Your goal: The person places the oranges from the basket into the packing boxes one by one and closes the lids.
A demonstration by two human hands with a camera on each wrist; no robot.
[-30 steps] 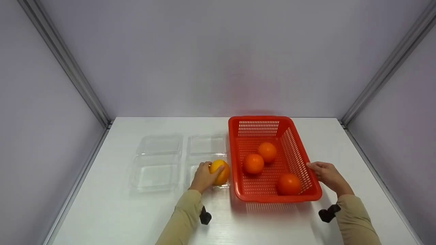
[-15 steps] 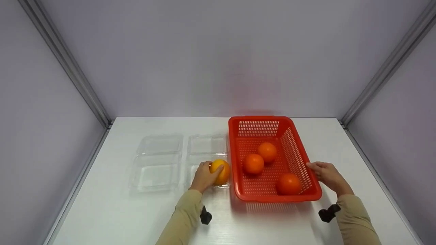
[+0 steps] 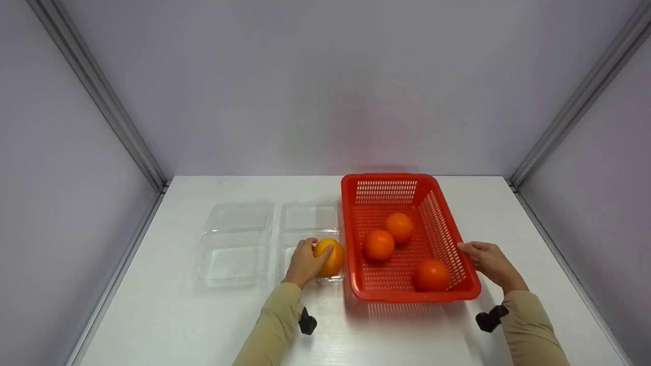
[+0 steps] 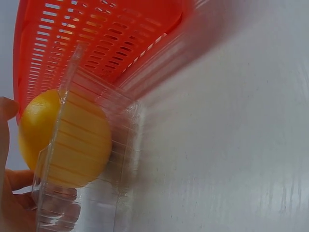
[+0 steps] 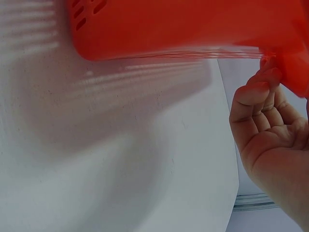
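My left hand (image 3: 306,263) holds a yellow-orange orange (image 3: 331,258) from its left side, thumb and fingers around it. In the left wrist view the orange (image 4: 72,137) sits inside a clear plastic clamshell box (image 4: 126,116), seen through its ribbed wall. That box touches or nearly touches the red basket (image 3: 356,284) on its right. On the basket's right side my right hand (image 3: 492,262) pinches the rim; the right wrist view shows its fingers (image 5: 256,94) curled up under the edge. Several fingertips of the left hand are hidden behind the orange.
Three more oranges lie in the basket, one being the front orange (image 3: 431,275). A second clear clamshell box (image 3: 234,264) stands open at the left. White table (image 3: 152,315) surrounds them, with grey panels (image 3: 325,91) behind and at both sides.
Almost nothing differs. The left fingers have shifted very slightly on the orange; the basket and the right hand have stayed where they were.
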